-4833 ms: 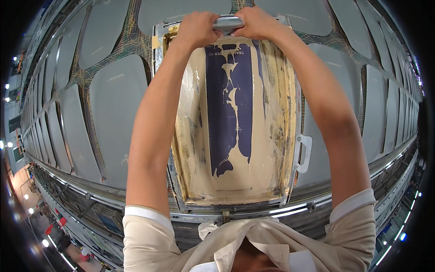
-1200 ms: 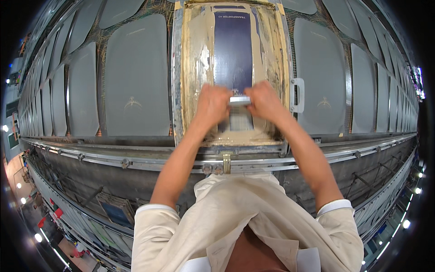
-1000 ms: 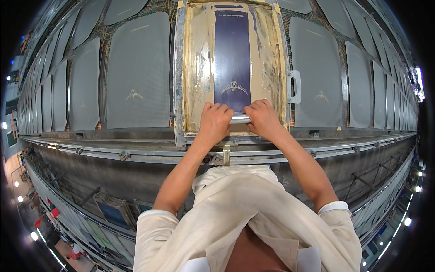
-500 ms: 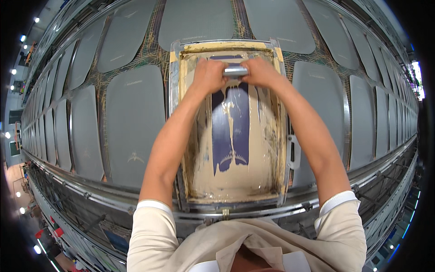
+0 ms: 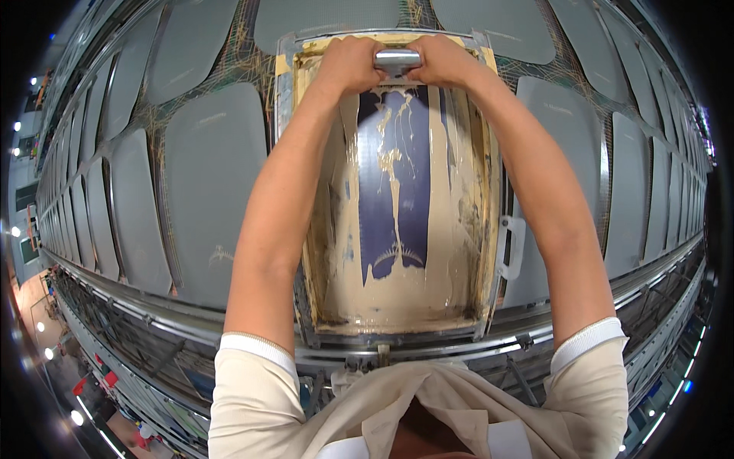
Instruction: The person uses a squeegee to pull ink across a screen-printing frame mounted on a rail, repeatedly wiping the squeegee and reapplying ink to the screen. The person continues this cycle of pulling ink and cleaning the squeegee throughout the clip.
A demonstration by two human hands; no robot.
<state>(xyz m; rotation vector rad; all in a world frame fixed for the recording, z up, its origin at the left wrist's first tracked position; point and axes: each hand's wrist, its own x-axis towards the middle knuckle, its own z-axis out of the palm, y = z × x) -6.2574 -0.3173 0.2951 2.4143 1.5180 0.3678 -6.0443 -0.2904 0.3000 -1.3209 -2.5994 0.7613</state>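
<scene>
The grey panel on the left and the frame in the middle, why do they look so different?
The grey panel is plain, clean grey with one tiny pale mark; the frame is smeared with cream paste around a dark blue strip. Nothing rests on the grey panel; over the frame, the left hand and right hand grip a metal bar at its far end. Both lie flat on the long table.

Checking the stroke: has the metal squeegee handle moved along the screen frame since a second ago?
Yes. The metal squeegee handle, gripped by both hands, has gone from the near edge of the cream-inked screen frame to its far edge.
</scene>
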